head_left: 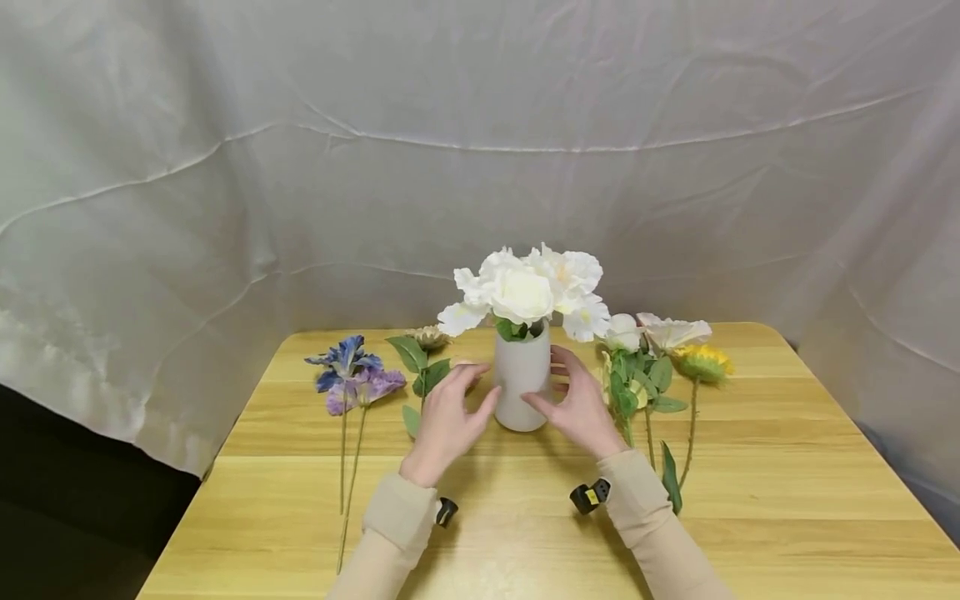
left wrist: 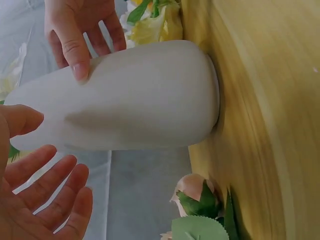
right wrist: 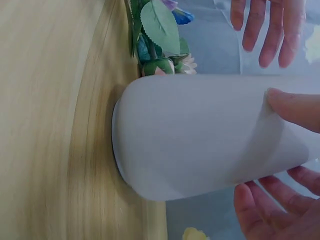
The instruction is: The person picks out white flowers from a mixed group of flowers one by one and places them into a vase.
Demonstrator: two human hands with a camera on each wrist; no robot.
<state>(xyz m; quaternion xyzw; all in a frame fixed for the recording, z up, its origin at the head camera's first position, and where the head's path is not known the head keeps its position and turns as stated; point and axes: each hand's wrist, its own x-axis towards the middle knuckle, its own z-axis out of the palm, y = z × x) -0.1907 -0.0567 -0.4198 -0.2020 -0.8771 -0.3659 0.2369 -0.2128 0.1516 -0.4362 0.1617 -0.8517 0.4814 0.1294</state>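
A white vase (head_left: 521,387) stands upright near the middle of the wooden table, with several white flowers (head_left: 522,293) spreading above its mouth and some green leaves at the neck. On its right side, my right hand (head_left: 577,404) holds it: the thumb (right wrist: 290,107) lies on the front of the wall and the fingers (right wrist: 270,200) bend along the side. To the left, my left hand (head_left: 450,417) is held beside the vase, its fingers (left wrist: 60,190) spread and loosely bent, with a gap to the wall.
Blue (head_left: 345,360) and purple (head_left: 365,390) flowers lie on the left, stems toward me. Behind my left hand is a leafy stem (head_left: 412,354). At right lie a yellow sunflower (head_left: 702,364), a pale pink flower (head_left: 675,332) and a white bloom (head_left: 622,332). A grey curtain (head_left: 480,192) hangs behind.
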